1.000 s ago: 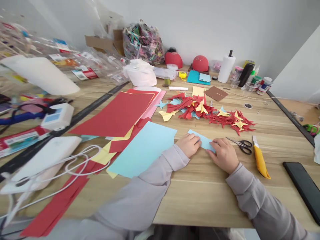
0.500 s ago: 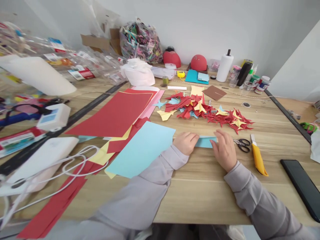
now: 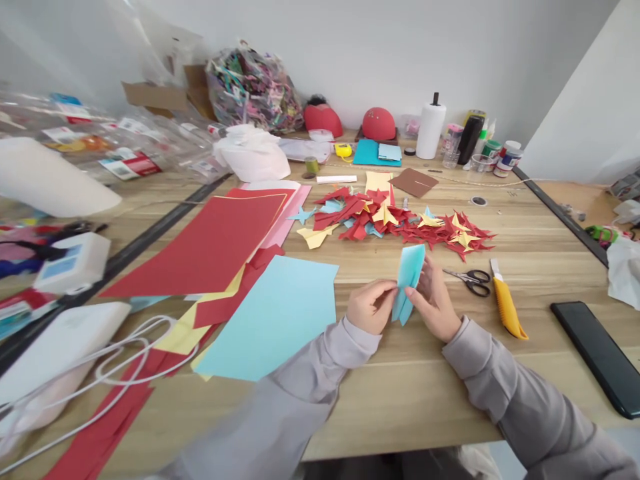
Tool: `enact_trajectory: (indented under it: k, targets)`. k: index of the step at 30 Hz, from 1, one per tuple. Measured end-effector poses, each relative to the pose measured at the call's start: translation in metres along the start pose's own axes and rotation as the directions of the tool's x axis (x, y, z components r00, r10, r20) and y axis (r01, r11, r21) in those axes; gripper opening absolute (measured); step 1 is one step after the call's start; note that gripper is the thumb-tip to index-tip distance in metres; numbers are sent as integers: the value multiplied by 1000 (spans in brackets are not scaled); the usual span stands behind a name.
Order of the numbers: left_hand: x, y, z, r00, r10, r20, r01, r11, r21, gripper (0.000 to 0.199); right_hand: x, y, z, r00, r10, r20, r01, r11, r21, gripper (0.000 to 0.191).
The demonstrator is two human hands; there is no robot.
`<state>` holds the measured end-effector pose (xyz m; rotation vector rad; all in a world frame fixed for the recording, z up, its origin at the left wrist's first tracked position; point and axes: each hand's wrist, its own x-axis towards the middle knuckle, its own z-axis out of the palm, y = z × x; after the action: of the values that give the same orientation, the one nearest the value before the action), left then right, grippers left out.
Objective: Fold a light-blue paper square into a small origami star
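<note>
A folded piece of light blue paper (image 3: 411,267) is held upright between my two hands, just above the table. My left hand (image 3: 371,305) pinches its left edge with thumb and fingers. Closed on the right side is my right hand (image 3: 436,303), its thumb on the front and the fingers partly hidden behind. A larger light blue sheet (image 3: 280,313) lies flat to the left of my left hand. Beyond my hands is a pile of red, yellow and blue folded paper stars (image 3: 440,230). Scissors (image 3: 473,280) rest right of my right hand, beside a yellow-handled cutter (image 3: 509,310).
Red sheets (image 3: 210,233) and red strips (image 3: 107,413) lie on the left, with a white cable (image 3: 145,327) looped over some. A black phone (image 3: 597,357) is at the right. Bottles, a white roll (image 3: 431,130) and a bag of scraps (image 3: 253,90) stand along the back.
The light blue strip, flat on the table before, is now lifted and turned upright between my hands. My hands have come closer together. The view has shifted slightly to the right.
</note>
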<state>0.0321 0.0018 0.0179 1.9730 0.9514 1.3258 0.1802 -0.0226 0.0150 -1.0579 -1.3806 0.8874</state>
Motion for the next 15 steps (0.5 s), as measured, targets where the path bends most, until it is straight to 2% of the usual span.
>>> enact_trajectory:
  k: [3, 6, 10, 15]
  targets:
    - [2, -6, -1, 981, -184, -61, 178, 980, -92, 14, 3, 0, -3, 991, 8, -132, -2, 999, 52, 49]
    - [6, -10, -2, 949, -313, -39, 297, 928, -227, 16, 8, 3, -7, 969, 66, -237, -54, 997, 57, 34]
    - [11, -11, -7, 893, -450, 15, 428, 837, -342, 19, 11, 4, -12, 940, 207, -272, -189, 978, 92, 33]
    - [15, -16, -9, 865, -502, -6, 463, 803, -375, 23, 11, 0, -11, 934, 262, -241, -211, 953, 218, 36]
